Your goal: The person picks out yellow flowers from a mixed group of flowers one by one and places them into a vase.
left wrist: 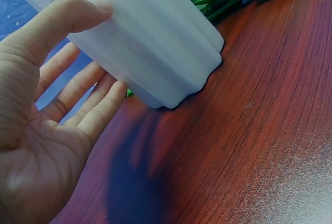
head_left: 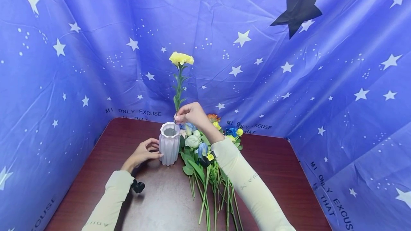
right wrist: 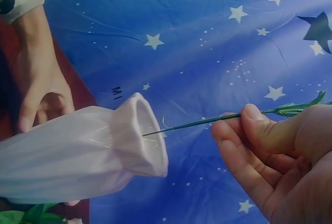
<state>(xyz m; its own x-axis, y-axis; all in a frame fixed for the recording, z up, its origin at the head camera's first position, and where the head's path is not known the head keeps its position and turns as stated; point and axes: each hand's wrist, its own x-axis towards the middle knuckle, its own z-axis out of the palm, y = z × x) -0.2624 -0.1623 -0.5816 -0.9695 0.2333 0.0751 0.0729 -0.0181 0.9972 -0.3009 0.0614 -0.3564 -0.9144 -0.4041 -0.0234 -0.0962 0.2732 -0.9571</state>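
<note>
Loosely bent round the lower part of a fluted lilac vase (head_left: pixel 169 149), the left hand (head_left: pixel 146 152) has its thumb against the near wall and its fingers reaching behind; how firmly it presses, I cannot tell. The vase stands upright on the wood-grain tabletop (head_left: pixel 154 199). Its glossy look suggests glazed ceramic: probably rigid, somewhat slippery and easily chipped at the scalloped rim, so the ribbed body seems the better place to steady it.

Just above the mouth, the right hand (head_left: pixel 192 114) pinches the yellow carnation (head_left: pixel 177 95) between thumb and forefinger, those two closed on the thin green stem (right wrist: pixel 192 125), the other fingers loosely bent. The carnation is nearly upright, its ruffled bloom (head_left: pixel 181 58) well above the hand and its lower end just inside the vase's mouth. I would expect it to be very light, with a springy stem and a soft, top-heavy head; a pinch low on the bare stem, as here, should guide the tip well and spare petals and leaves, though the top may sway.

Right of the vase lies a loose bunch of flowers, with a white rose (head_left: pixel 193 140) near the vase and an orange bloom (head_left: pixel 213 118) farther back. Behind everything hangs blue star-printed cloth (head_left: pixel 208 17).
</note>
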